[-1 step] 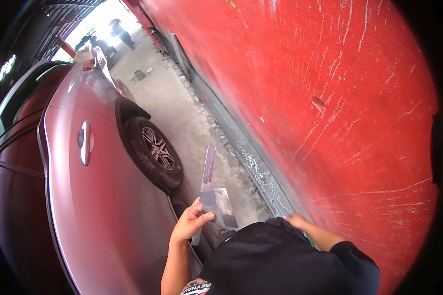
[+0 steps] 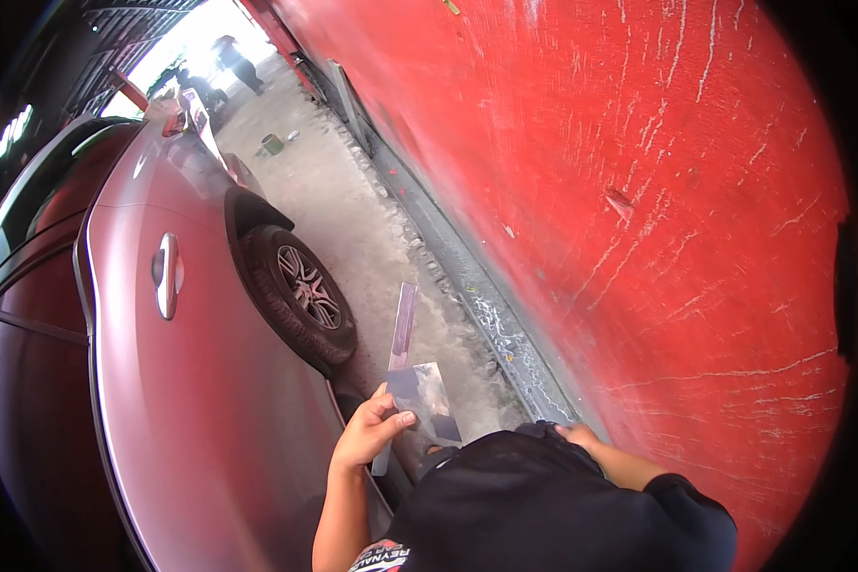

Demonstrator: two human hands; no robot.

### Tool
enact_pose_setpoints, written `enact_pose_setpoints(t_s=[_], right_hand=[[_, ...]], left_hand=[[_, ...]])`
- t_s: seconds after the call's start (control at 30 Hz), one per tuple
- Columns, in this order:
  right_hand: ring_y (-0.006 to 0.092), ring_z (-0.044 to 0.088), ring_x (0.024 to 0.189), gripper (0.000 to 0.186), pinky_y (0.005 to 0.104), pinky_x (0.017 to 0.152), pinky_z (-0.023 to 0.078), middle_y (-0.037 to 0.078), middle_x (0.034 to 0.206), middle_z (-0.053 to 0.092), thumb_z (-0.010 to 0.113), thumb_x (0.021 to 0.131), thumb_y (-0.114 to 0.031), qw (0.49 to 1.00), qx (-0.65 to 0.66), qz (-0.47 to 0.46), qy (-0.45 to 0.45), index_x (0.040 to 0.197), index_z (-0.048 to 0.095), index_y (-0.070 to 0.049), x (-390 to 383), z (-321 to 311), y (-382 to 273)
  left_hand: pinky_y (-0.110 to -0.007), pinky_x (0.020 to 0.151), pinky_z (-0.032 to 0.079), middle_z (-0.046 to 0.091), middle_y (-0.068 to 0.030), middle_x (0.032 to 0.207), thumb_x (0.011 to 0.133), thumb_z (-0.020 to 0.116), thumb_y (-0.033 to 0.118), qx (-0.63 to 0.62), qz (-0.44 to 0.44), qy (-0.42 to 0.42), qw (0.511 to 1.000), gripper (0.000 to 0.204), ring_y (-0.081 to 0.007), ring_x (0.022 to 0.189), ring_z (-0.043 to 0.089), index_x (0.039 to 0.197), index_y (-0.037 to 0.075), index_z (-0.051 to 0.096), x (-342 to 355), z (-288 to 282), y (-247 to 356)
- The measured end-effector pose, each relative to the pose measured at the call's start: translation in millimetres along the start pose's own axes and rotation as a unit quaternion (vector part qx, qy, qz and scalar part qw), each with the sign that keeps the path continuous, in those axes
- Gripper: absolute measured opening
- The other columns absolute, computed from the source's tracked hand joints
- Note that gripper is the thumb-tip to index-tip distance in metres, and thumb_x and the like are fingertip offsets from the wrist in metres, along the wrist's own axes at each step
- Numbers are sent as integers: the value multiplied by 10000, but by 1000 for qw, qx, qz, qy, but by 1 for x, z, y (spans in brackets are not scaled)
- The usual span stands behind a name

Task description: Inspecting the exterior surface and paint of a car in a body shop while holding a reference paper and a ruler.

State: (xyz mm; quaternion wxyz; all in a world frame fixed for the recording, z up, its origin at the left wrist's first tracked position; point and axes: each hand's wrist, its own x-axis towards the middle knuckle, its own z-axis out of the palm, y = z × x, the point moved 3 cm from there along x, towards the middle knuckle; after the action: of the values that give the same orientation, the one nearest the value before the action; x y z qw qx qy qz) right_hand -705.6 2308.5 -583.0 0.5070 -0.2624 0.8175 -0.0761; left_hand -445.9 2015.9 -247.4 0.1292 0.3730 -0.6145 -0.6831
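Note:
My left hand (image 2: pixel 377 424) is closed on a square reflective sheet (image 2: pixel 424 398) and a narrow, light strip (image 2: pixel 402 319) standing up behind it, beside the car's lower side. My right hand (image 2: pixel 577 439) is at the edge of my dark clothing (image 2: pixel 534 496) near the wall, its fingertips partly hidden in the cloth, so I cannot tell whether it holds anything.
A silver-pink car (image 2: pixel 172 400) with a front wheel (image 2: pixel 305 291) lines my left. A red, scratched wall (image 2: pixel 696 238) with a gray ledge (image 2: pixel 467 276) lines my right. Along the concrete passage (image 2: pixel 324 181) are a green container (image 2: pixel 272 144) and a distant person (image 2: pixel 238 62).
My right hand has shifted slightly right and down against my clothing, its fingertips less visible. My left hand and what it holds look unchanged.

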Motion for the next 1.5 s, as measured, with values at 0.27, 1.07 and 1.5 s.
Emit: enact_pose_setpoints(t_s=[0.27,1.07,1.5], right_hand=[[256,550,1090,649,405,918,417,167,1125,603,481,840,-604,827,505,193,-155,1104,613,-26,-108,-12,-12],[158,628,788,247,301,694,518,86,900,640,579,893,-232,742,494,-366,-269,980,608,-3,-136,-98,-348],[170,596,643,207,292,585,457,74,727,594,602,856,-253,896,325,-302,18,894,580,-50,-98,-146,-295]], left_hand=[[-199,526,356,552,-12,842,788,680,220,-207,4,-13,978,367,-69,606,438,1059,-7,580,3,-9,-20],[-238,712,418,601,8,897,806,675,231,-195,26,-129,972,361,-83,790,524,1075,7,586,18,31,-25],[-292,747,455,645,-53,938,858,609,108,-237,38,238,941,166,-137,830,596,1004,28,604,-4,4,-20]])
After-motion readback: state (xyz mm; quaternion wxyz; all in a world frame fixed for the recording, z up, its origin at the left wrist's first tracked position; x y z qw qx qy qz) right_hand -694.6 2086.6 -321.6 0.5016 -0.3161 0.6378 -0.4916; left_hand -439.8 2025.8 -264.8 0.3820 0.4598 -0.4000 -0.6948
